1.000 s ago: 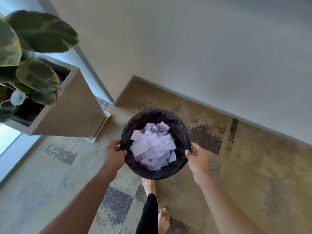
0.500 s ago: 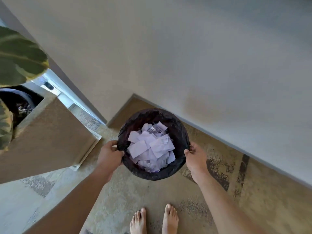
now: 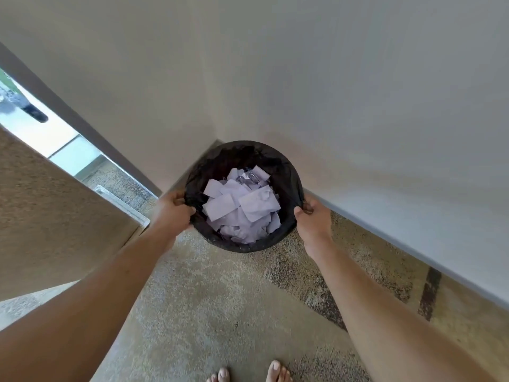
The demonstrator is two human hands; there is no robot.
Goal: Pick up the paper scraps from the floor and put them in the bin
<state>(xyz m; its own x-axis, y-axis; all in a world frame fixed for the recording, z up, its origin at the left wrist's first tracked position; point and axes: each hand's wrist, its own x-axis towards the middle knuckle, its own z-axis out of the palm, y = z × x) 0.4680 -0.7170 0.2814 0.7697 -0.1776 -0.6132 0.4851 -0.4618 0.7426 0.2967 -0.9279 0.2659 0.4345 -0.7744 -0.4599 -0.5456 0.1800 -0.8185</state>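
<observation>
A person grips a round black bin (image 3: 289, 172) by its rim with both hands, seen from above by a head-worn camera. The left hand (image 3: 172, 209) curls over the rim's left edge, thumb on the inner side against the black liner. The right hand (image 3: 312, 219) pinches the rim's right edge, thumb on top and fingers tucked under. Both arms reach forward from the lower corners of the view.

The bin sits in the corner where two pale walls (image 3: 358, 92) meet, close to the skirting; whether it rests on the floor or hangs just above it cannot be told. Inside lie the paper scraps (image 3: 242, 205), a heap of white, creased strips and torn pieces that fills the bin's middle and stops below the rim. A small crinkled, shiny piece shows among them near the far side.

The carpet (image 3: 209, 299) is beige with darker speckled patches and a dark stripe toward the right. A tall tan planter (image 3: 55, 216) stands at left, just beside the left forearm. Behind it, a strip of bright window (image 3: 35, 125) runs along the floor. The toes of two bare feet (image 3: 248, 373) show at the bottom edge.
</observation>
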